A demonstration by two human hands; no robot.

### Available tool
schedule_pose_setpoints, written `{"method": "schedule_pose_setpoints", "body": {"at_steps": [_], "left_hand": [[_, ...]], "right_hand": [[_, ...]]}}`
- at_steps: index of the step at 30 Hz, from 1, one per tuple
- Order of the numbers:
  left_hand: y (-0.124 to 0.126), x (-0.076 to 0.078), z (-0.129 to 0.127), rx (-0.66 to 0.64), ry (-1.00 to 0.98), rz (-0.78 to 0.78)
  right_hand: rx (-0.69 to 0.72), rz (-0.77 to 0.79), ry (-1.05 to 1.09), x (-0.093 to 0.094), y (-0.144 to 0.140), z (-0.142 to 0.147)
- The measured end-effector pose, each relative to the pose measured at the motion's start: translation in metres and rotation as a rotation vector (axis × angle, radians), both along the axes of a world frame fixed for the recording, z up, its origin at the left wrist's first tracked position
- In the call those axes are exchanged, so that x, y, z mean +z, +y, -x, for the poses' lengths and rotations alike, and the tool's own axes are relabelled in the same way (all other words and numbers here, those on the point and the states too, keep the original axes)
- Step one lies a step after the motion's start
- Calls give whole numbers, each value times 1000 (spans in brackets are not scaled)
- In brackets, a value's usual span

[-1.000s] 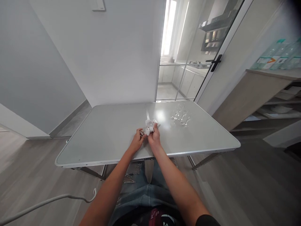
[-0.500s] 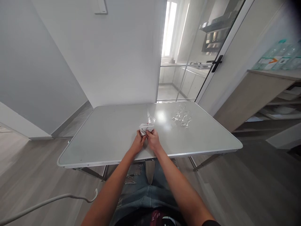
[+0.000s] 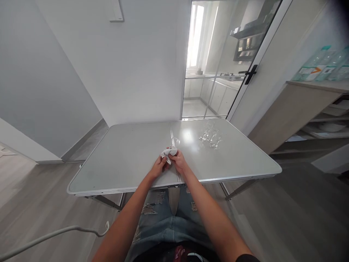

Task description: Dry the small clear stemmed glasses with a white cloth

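Observation:
My left hand and my right hand meet over the near middle of a grey folding table. Both pinch a crumpled white cloth between the fingers. Just beyond the cloth a small clear glass shows; its lower part is hidden by the cloth and fingers, and I cannot tell whether it is held or resting on the table. Further right on the table stands a cluster of several clear stemmed glasses, apart from both hands.
A white cable runs over the wooden floor at the lower left. A wooden shelf unit with bottles on top stands at the right. Behind the table are a white wall and a glass door with a black handle.
Both hands drew back a little toward the table's near edge. The cloth, spread over a glass a second ago, is now bunched tighter between the fingers, and the glass shows beyond it.

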State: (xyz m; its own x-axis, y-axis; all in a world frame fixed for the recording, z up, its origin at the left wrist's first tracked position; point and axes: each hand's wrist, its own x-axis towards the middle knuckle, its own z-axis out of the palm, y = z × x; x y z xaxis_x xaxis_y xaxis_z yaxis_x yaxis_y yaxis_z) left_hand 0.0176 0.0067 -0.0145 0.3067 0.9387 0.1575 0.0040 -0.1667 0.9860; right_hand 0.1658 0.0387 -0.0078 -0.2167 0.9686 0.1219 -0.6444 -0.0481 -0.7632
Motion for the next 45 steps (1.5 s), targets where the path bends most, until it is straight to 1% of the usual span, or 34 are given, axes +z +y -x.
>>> {"method": "schedule_pose_setpoints", "body": {"at_steps": [5,7,9,12,18,20,22,25,27,32,36,39,42,45], "left_hand": [[-5,9,-5,150,174,-178],[-7,12,-7,198,250,-228],[-10,14,-7,224,296,-246],[-10,14,-5,225,274,-197],[-7,5,-2,199,82,-69],[-6,3,-1,208,58,-44],[-5,3,0,194,80,-52],[-4,5,1,132,149,-92],[-3,6,0,123,153,-97],[-3,6,-1,140,94,-94],[-3,3,0,136,34,-39],[-3,2,1,124,-37,30],[-3,5,1,133,-23,33],[-5,8,0,185,60,-79]], "right_hand": [[-7,68,145,-1,1,1],[-20,73,179,-3,2,1],[-40,61,199,-5,3,0],[-36,34,213,-6,3,0],[34,-26,188,-2,1,4],[48,-22,160,-1,1,5],[31,-14,157,-2,1,6],[-59,-7,194,-4,4,6],[-99,1,208,-4,6,6],[-83,22,155,-7,8,8],[-163,-68,23,-11,7,8],[-181,-98,-45,-11,5,8],[-156,-50,17,-8,3,8],[-141,16,127,-6,3,7]]}}
